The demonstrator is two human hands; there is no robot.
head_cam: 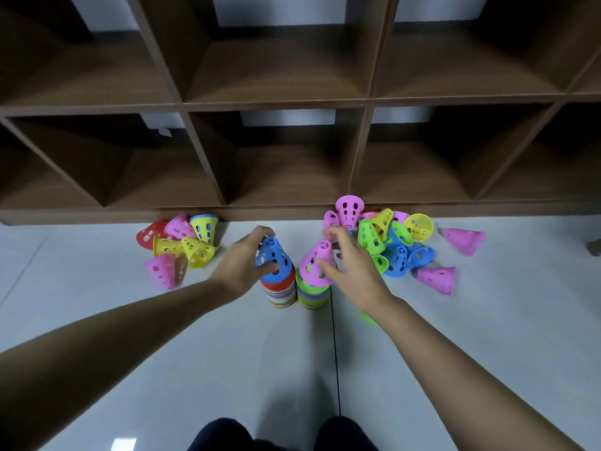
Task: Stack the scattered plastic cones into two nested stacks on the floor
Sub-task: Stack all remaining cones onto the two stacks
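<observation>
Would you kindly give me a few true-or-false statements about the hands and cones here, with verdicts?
1. The left hand grips the blue cone atop the left stack. True.
2. A yellow cone tops the right stack. False: a pink cone tops it, held by the right hand.
3. A red cone lies on the floor left of the stacks. True.
4. The shelf compartments hold cones. False: no cones show in them; the cones are on the floor.
</observation>
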